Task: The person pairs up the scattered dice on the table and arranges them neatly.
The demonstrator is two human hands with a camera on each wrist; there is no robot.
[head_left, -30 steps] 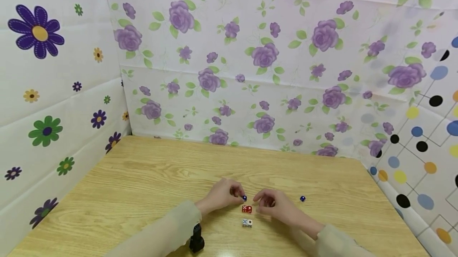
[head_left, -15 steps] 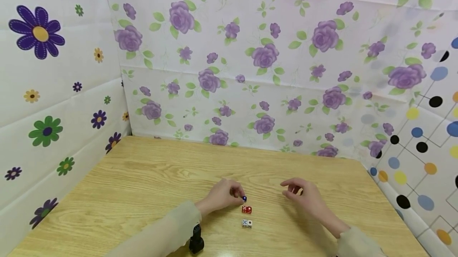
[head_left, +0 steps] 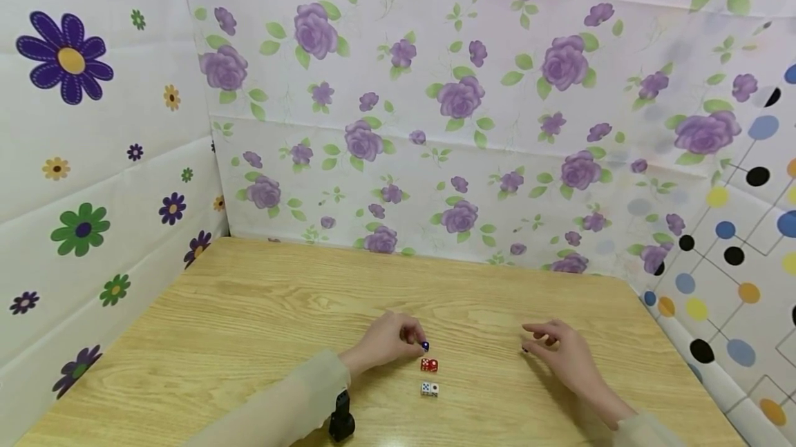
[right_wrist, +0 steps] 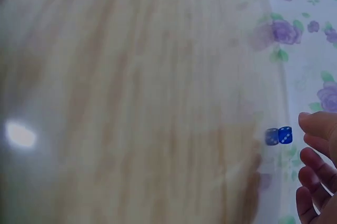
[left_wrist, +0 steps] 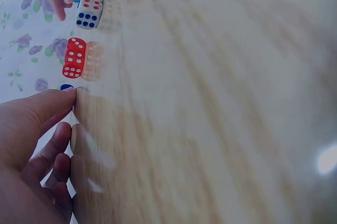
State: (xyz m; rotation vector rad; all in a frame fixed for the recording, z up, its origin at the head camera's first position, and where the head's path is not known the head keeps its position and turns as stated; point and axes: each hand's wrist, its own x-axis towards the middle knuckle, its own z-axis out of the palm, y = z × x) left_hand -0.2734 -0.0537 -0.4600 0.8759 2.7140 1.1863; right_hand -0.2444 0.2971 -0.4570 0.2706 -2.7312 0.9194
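At the middle of the table, my left hand (head_left: pixel 388 338) pinches a blue die (head_left: pixel 425 346) at its fingertips, close behind two side-by-side red dice (head_left: pixel 429 365). Two white dice (head_left: pixel 430 389) sit in front of the red ones. In the left wrist view the thumb of the left hand (left_wrist: pixel 31 124) covers most of the blue die (left_wrist: pixel 67 86). Off to the right, my right hand (head_left: pixel 566 354) is beside a second blue die (head_left: pixel 525 349), mostly hidden by the fingers. The right wrist view shows this blue die (right_wrist: pixel 285 135) just apart from the right hand's fingertips (right_wrist: pixel 305 118).
A small black device (head_left: pixel 342 419) stands on the wooden table (head_left: pixel 280 309) by the left sleeve. Flower-patterned cloth (head_left: pixel 398 177) hangs along the back edge, with more patterned cloth at both sides. The glossy tabletop mirrors the dice.
My right hand has moved from beside the red dice out to the right, reaching the second blue die. The left hand and the dice have kept their places.
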